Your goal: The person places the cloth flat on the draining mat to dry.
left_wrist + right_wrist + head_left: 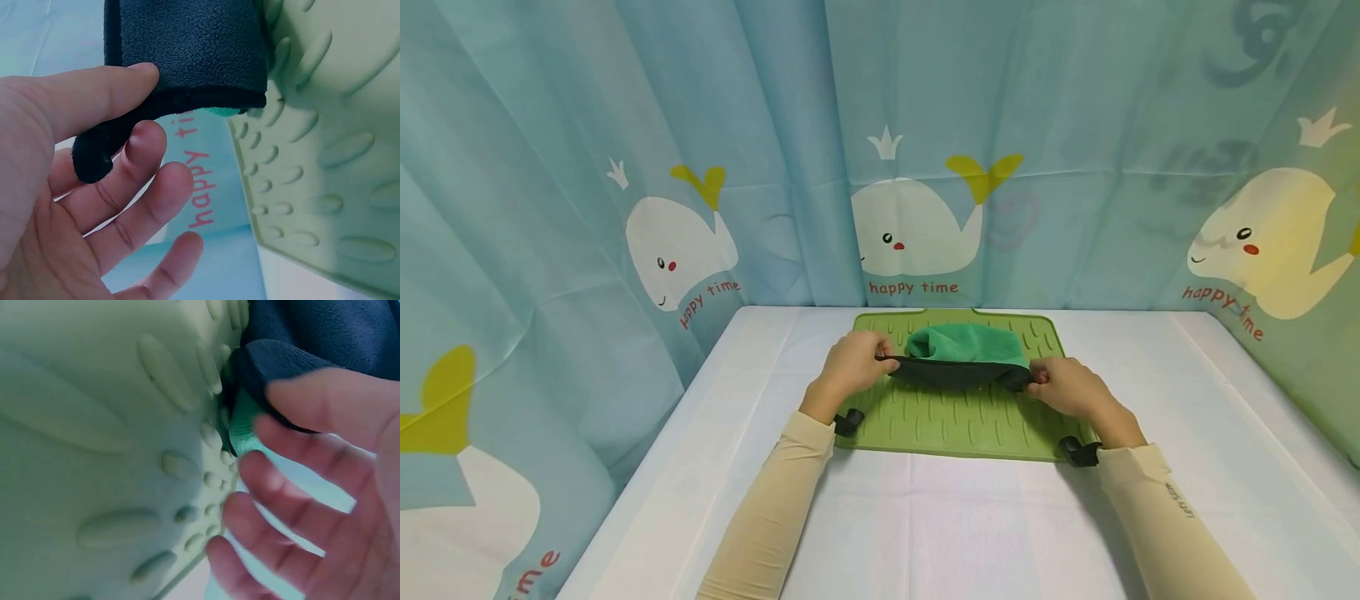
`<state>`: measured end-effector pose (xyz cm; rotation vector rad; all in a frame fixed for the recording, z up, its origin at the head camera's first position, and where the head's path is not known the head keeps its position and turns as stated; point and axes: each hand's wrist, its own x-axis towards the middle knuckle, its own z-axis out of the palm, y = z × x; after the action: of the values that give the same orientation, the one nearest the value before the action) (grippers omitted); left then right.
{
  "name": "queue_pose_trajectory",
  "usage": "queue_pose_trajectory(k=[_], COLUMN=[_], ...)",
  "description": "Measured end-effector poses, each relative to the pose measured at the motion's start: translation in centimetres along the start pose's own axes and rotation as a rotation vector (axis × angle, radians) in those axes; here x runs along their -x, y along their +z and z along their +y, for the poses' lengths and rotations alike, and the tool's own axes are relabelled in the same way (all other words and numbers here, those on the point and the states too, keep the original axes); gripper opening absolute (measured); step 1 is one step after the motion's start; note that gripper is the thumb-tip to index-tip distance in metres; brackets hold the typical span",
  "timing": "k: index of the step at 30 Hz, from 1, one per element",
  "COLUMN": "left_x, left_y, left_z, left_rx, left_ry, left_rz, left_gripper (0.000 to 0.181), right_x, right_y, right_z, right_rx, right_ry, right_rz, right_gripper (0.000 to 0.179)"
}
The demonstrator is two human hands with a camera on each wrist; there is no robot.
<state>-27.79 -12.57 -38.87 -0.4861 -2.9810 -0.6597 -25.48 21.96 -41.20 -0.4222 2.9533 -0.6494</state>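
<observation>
The left hand (pixel 853 364) and the right hand (pixel 1067 388) each pinch an end of the dark cloth (pixel 951 375), holding it by its upper edge. The forearms, in pale sleeves (pixel 775 508), reach forward from the near side and slant towards each other, so the fingertips of the two hands face one another across the cloth.

In the left wrist view, the left thumb lies along the dark face of the cloth with the forefinger opposite it; the other fingers fan out below, loosely bent and off the cloth. The right wrist view shows much the same pose: thumb over a folded edge, forefinger opposite, remaining fingers spread and gently curved.

The dark cloth spans the gap between the hands over the middle of the green mat (pixel 940 421); whether its lower edge touches the mat cannot be told. Just behind it bulges a green cloth (pixel 973 340), rolled into an opening at its left end; it is unclear whether the two are sides of one piece. The ridged mat lies flat towards the far side of the white counter (pixel 962 525), before a blue curtain (pixel 1075 92) printed with whales. A small black device (pixel 850 422) sits by each wrist.
</observation>
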Motion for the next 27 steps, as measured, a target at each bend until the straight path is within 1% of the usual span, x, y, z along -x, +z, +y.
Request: queue_pose_trajectory(k=[5,7,11,14,23,27], left_x=[-0.1,-0.1,-0.1,-0.2,-0.2,-0.2], left_y=[-0.1,-0.2,-0.3,-0.3,-0.6,-0.8], left_z=[-0.3,-0.4,-0.5,-0.6,-0.9,-1.1], left_rx=[0.000,0.001,-0.004,-0.010,-0.006,-0.018], left_ry=[-0.012,-0.015,-0.028,-0.036,-0.047,-0.047], left_rz=[0.010,0.009,0.003,-0.002,-0.003,0.010], left_gripper=[0.015,0.015,0.015,0.015,0.015,0.014], right_x=[0.3,0.3,0.4,0.5,0.6,0.8], right_y=[-0.8,-1.1,-1.3,-1.3,-1.4,-1.8], right_z=[0.2,0.4,0.9,1.2,1.4,1.5], right_rx=[-0.010,-0.018,-0.025,-0.027,-0.041,-0.052], right_ry=[0.023,0.034,0.032,0.018,-0.019,-0.033], right_rz=[0.127,0.186,0.351,0.437,0.478,0.504], right_gripper=[0.013,0.011,0.008,0.007,0.007,0.005])
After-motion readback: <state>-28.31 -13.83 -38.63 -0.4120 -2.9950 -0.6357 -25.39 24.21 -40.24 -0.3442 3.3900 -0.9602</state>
